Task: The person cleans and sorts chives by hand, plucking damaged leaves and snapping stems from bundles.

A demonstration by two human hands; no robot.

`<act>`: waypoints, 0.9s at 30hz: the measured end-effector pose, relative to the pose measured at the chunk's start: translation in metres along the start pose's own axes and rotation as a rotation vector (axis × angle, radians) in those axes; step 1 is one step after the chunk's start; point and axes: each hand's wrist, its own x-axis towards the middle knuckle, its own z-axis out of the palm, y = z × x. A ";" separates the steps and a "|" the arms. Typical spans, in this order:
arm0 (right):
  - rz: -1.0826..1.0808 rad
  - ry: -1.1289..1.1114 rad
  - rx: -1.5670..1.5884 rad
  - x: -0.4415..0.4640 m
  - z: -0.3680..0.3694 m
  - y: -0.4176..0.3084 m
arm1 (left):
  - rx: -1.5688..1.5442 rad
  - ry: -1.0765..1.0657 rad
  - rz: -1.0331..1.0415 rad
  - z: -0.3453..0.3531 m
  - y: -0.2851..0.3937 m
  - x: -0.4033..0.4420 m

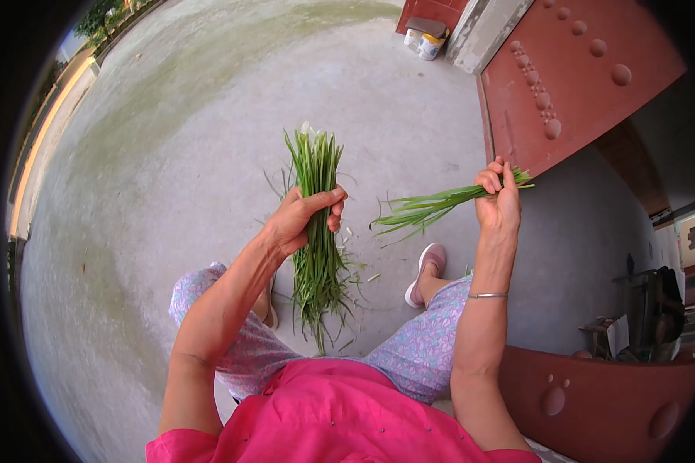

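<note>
My left hand (pixel 305 216) is wrapped round the middle of a thick bundle of long green stalks (pixel 316 266). The pale cut ends point away from me and the leafy tips hang toward my lap. Out to the right, my right hand (pixel 502 193) is closed on a smaller bunch of green stalks (pixel 432 207), held sideways with its tips pointing left. The two bunches are apart. Loose leaves and small trimmings (pixel 347 231) lie on the concrete ground (pixel 185 154) beneath and beside the thick bundle.
A red door (pixel 564 69) with round bosses stands at the upper right, and another red panel (pixel 594 393) at the lower right. A container (pixel 426 37) sits by the doorway. Dark furniture (pixel 649 309) shows inside. My knees and shoes (pixel 426 274) flank the bundle.
</note>
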 end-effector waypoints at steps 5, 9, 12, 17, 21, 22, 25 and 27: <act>0.004 -0.044 0.033 0.003 -0.008 -0.002 | 0.002 -0.003 -0.008 -0.001 -0.002 0.001; 0.020 -0.037 0.069 0.005 -0.010 -0.003 | 0.012 0.000 -0.010 0.001 -0.002 0.000; 0.027 -0.034 0.079 0.005 -0.009 -0.003 | 0.012 0.000 -0.014 0.001 -0.002 0.000; 0.013 -0.020 0.063 0.004 -0.007 -0.002 | 0.008 0.000 -0.024 0.002 -0.004 0.000; -0.018 -0.018 -0.046 0.002 -0.001 -0.002 | -0.008 -0.003 -0.023 0.000 -0.008 0.003; -0.032 -0.024 -0.095 0.001 0.000 -0.001 | -0.004 0.000 -0.025 0.000 -0.009 0.003; -0.056 -0.075 -0.295 -0.004 0.008 0.003 | -0.007 -0.008 -0.024 0.001 -0.009 0.003; -0.056 -0.113 -0.452 -0.010 0.014 0.009 | -0.003 -0.034 -0.027 0.003 -0.008 0.001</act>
